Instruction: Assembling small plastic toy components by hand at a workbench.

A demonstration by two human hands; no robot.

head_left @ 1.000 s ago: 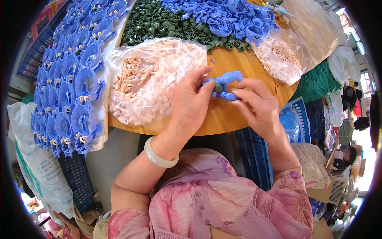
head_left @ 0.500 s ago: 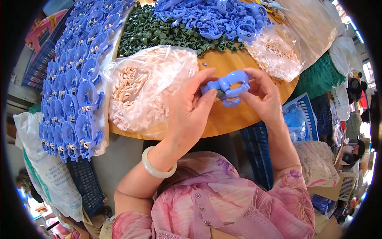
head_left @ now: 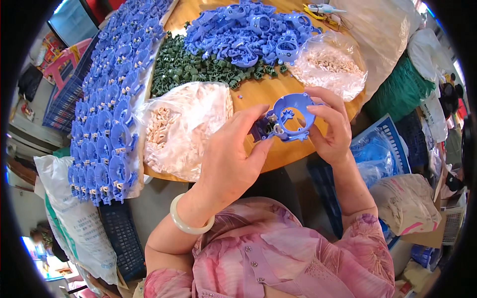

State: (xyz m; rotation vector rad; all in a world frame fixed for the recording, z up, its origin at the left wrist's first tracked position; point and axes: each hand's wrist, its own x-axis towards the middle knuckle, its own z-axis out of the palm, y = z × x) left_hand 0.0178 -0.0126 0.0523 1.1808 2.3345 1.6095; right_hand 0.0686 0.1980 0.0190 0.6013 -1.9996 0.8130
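Between my two hands is a blue plastic toy shell point(head_left: 304, 130), its round hollow side facing up, with small dark green pieces at its left end. My left hand point(head_left: 237, 149) pinches that left end between thumb and fingers. The fingers of my right hand point(head_left: 330, 124) grip the rim of the ring at the other side. Farther back lie a pile of loose blue plastic parts point(head_left: 233, 35) and a heap of dark green clips point(head_left: 184, 69). Near my left hand sits a clear bag point(head_left: 198, 119) of small cream-coloured pieces.
On the left, a long board carries rows of blue shells point(head_left: 107, 129) fitted with small pale pieces. A second bag of cream pieces point(head_left: 343, 62) lies at the right of the round wooden table point(head_left: 258, 94). A white-and-yellow tool point(head_left: 325, 10) rests at the back. Sacks and crates stand around.
The blue shell has been turned over, from its smooth outer side to its hollow inner side. Both hands still hold it. The whole view has shifted slightly.
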